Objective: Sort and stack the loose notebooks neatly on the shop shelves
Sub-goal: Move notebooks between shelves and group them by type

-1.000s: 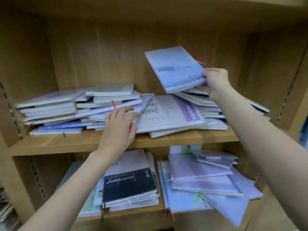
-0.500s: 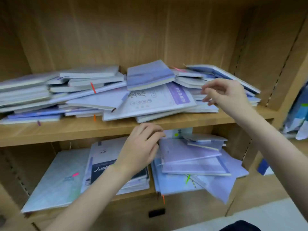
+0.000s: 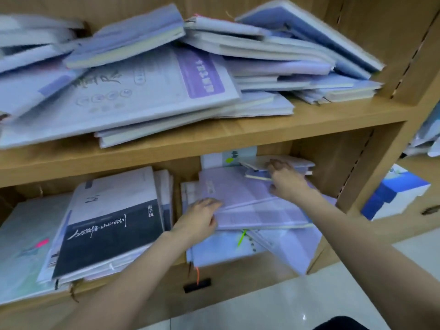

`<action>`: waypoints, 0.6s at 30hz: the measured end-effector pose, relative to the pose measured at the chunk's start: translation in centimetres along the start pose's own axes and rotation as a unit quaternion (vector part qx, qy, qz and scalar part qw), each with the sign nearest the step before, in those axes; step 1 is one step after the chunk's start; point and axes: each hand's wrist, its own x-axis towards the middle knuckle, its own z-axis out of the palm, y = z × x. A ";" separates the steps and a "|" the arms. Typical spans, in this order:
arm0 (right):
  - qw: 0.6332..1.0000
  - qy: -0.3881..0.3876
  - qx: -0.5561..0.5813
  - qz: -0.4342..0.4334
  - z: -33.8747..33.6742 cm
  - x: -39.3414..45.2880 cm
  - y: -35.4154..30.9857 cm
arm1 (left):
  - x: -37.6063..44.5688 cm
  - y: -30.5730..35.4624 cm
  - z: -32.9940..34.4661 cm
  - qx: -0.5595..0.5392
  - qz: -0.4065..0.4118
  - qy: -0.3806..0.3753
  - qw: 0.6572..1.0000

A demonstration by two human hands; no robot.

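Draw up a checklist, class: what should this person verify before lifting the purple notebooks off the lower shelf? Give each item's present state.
1. Left hand on the purple notebooks: ok, fingers at their left edge.
2. Right hand placed: ok, on the small notebooks at the back.
3. Firm grip under the stack: cannot tell, fingertips are hidden.
4. Stack squared up: not ok, notebooks lie fanned and crooked.
5. Bottom sheets contained: not ok, a corner overhangs the lower shelf.
6. Upper shelf piles steady: not ok, they lean and overlap.
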 end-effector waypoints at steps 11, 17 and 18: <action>0.956 0.259 -0.032 -0.132 1.5 -3.3 -3.4 | -0.1 -1.4 0.3 -0.126 -0.041 0.022 0.991; 0.960 0.154 0.075 -0.222 2.9 -8.0 -5.1 | -1.8 -0.5 -0.7 -0.107 0.035 0.070 0.991; 0.966 0.137 0.122 -0.182 2.4 -8.3 -4.7 | -1.4 -0.2 -0.5 -0.130 0.016 0.049 0.990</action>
